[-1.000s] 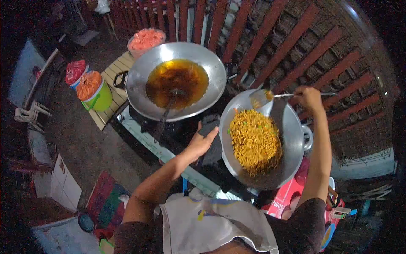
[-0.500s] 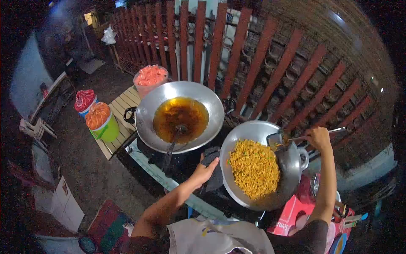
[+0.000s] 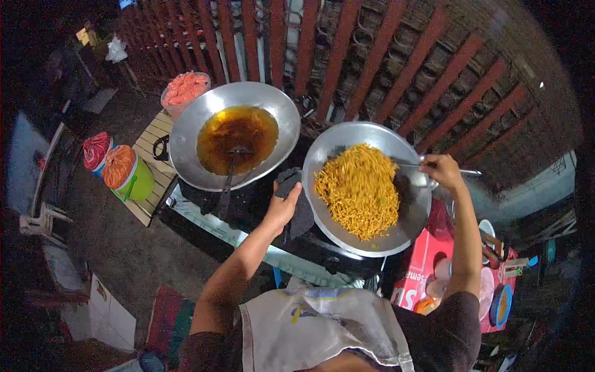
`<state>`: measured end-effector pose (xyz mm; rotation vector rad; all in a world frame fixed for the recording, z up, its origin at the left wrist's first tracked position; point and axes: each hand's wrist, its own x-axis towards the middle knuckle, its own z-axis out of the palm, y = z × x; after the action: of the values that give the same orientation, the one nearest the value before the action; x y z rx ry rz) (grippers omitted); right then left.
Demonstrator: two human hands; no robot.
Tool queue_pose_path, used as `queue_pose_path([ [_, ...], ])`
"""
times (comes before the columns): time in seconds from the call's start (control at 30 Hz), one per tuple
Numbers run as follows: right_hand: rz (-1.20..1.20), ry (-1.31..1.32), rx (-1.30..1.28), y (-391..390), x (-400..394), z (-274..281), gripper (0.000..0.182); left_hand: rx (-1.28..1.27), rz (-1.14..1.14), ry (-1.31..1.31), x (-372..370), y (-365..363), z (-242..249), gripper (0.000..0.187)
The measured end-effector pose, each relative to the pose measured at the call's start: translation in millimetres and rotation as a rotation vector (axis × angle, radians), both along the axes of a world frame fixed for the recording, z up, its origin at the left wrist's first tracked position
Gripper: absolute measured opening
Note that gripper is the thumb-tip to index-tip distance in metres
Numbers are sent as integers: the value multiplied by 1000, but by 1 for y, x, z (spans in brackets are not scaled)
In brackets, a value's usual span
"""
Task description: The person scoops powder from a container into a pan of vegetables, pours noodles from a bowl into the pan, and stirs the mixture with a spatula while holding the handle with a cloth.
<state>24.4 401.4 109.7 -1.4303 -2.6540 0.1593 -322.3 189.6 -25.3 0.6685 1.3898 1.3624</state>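
Note:
My left hand (image 3: 282, 208) is closed on a dark folded cloth (image 3: 301, 217), pressed against the left rim of a metal wok (image 3: 412, 226). Yellow noodles (image 3: 359, 192) with bits of green fill the wok's middle, their upper part blurred by motion. My right hand (image 3: 441, 171) grips the metal handle of a spatula (image 3: 409, 165), whose blade is hidden among the noodles. To the left sits a second wok (image 3: 186, 133) with amber oil (image 3: 238, 139) in it. A dark long-handled utensil (image 3: 229, 183) rests in that oil, its handle over the near rim.
A slatted red-brown fence (image 3: 338, 62) stands behind the woks. On a slatted bench (image 3: 152, 133) at left are a tub with pink contents (image 3: 186, 93) and a green bucket (image 3: 137, 183) with an orange cover. Cups and bowls crowd a red-covered table (image 3: 409, 282) at right.
The spatula has moved from the wok's bare right side in among the noodles, which are now heaped higher and stirred up. My left hand keeps its hold. The whole view has shifted.

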Motion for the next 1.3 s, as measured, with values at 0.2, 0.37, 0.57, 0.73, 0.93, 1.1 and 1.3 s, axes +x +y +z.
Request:
queue_pose_path([
  [0.2, 104, -163, 531, -52, -20, 59, 13, -116, 64, 133, 6, -3, 10, 81],
  [0.37, 47, -183, 551, -54, -9, 81, 17, 50, 10, 263, 3, 6, -21, 66],
  [0.57, -51, -606, 482, 14, 52, 3, 29, -60, -17, 245, 3, 7, -10, 70],
  [0.73, -23, -193, 159, -23, 2, -69, 23, -181, -42, 318, 1, 1, 6, 80],
  [0.93, -141, 30, -1, -55, -9, -26, 21, -177, -99, 295, -2, 6, -2, 86],
  [1.1, -114, -70, 331, -82, -14, 30, 17, -42, 23, 259, 5, 8, -15, 67],
  [1.3, 57, -103, 563, -85, -15, 73, 15, -103, 7, 249, 4, 6, -6, 70],
])
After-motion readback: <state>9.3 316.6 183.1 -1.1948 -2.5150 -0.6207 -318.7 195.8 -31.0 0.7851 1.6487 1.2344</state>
